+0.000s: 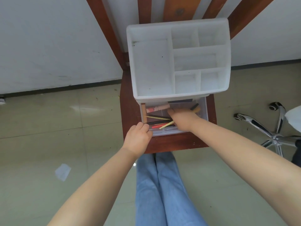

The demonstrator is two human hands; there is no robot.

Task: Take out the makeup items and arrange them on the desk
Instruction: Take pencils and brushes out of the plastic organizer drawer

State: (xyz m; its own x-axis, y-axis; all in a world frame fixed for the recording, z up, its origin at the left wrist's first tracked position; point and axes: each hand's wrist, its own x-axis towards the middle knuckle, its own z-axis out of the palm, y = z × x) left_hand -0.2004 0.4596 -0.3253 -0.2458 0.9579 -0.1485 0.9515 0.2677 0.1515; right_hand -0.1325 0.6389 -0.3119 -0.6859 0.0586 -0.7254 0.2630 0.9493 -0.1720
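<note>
A white plastic organiser (151,66) with bare top compartments stands on a small red-brown wooden table (172,142). Its clear bottom drawer (202,111) is pulled out toward me. Inside lie a pink tube (156,108), black pencils (156,122), thin yellow sticks (156,117) and a red item (157,126). My left hand (138,137) grips the drawer's front left corner. My right hand (182,119) reaches into the drawer, fingers curled over the items; a tan and black stick (196,108) pokes out beyond it, and what the hand holds is hidden.
A chrome swivel chair base (270,132) with castors stands on the tiled floor at the right. A scrap of clear plastic (62,172) lies on the floor at the left. My legs in blue jeans (159,185) are below the table. White wall behind.
</note>
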